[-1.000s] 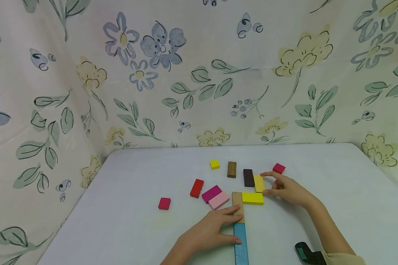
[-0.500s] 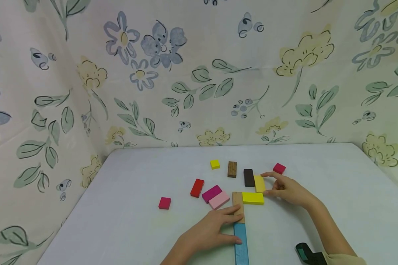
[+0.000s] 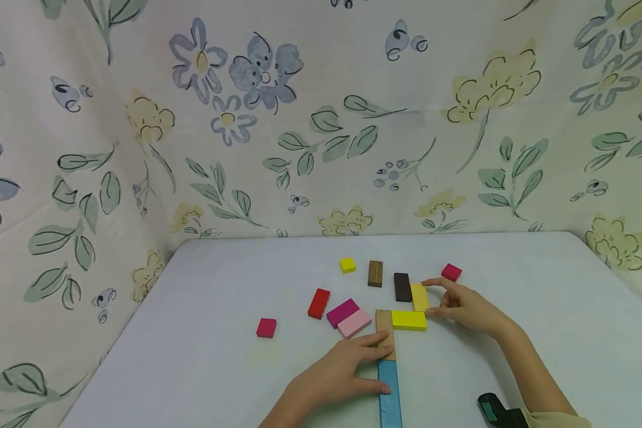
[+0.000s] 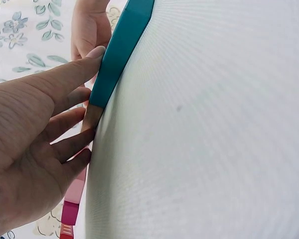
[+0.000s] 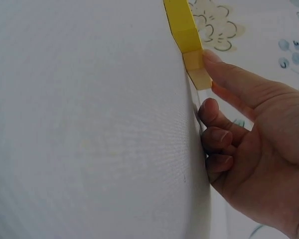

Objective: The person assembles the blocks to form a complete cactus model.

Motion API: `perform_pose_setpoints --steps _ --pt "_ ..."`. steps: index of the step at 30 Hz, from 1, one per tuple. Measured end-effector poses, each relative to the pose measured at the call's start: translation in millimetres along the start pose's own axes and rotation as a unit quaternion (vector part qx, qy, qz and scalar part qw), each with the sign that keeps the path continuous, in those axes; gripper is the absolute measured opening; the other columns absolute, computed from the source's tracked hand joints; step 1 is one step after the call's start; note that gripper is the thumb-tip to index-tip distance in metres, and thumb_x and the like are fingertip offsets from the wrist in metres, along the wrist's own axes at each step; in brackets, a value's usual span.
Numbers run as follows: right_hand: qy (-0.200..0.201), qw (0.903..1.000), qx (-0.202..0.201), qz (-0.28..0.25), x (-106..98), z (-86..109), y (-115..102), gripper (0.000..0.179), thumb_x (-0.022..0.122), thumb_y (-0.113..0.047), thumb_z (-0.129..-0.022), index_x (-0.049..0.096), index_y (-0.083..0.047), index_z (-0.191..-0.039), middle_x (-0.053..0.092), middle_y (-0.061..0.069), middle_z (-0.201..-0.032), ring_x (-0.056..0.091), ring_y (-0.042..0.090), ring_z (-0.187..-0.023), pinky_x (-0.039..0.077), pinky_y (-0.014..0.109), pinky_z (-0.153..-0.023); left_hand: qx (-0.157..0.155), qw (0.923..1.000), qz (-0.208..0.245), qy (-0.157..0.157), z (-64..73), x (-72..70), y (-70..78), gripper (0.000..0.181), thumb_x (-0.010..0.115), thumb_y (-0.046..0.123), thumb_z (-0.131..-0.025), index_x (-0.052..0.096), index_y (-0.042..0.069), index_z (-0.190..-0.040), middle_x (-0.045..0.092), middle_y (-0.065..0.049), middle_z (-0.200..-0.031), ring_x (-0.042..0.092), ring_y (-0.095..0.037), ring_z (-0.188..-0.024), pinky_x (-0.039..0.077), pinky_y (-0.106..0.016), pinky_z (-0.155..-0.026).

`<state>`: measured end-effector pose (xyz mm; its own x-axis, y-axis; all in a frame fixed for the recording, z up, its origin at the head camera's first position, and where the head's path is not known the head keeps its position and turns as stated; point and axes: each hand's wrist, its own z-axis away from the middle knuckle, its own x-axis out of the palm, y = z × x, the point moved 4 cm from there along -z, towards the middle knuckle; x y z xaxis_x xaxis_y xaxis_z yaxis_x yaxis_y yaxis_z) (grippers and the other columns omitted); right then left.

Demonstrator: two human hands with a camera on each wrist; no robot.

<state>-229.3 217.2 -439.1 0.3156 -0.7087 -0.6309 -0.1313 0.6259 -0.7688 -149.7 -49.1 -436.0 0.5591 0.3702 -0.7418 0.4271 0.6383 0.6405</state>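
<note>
Pale yellow block (image 3: 419, 297) lies lengthwise, front to back.

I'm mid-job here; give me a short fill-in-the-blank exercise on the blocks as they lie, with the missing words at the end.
1. The left grip rests its ____ on the blue bar.
2. The right grip touches the pale yellow block.
In the head view, that block lies to the ____ of the dark block.
3. Counting the small yellow cube, ____ blocks are yellow.

Missing words: thumb; right; three.
</note>
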Motion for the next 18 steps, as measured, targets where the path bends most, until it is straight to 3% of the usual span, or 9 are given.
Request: perform_pose_setpoints --steps 11,18 --pt "0.004 0.9994 -0.031 0.013 -10.8 -3.1 -9.4 0.06 0.078 -0.019 -0.096 0.053 0.002 -0.146 0.06 0.004 -0.086 0.052 0.02 -0.074 0.047 0.023 -0.062 0.005 1.0 0.005 0.003 -0.1 -0.4 0.0 0.065 0.076 0.044 -0.096 0.055 0.028 -0.155 0.042 0.01 -0.167 0.041 -0.015 -0.153 0.049 -0.033 -0.113" --pt "0.021 0.9985 -0.026 0.043 -14.3 -13.4 -16.7 0.056 0.079 -0.022 -0.095 0.059 0.0 -0.142 0.059 0.004 -0.091 0.051 0.02 -0.081 0.045 0.023 -0.063 0.008 0.9999 0.006 0.004 0.1 -0.4 -0.5 0.065 0.076 0.044 -0.096 0.054 0.027 -0.155 0.042 0.01 -0.167 0.041 -0.015 -0.153 0.049 -0.033 -0.114"
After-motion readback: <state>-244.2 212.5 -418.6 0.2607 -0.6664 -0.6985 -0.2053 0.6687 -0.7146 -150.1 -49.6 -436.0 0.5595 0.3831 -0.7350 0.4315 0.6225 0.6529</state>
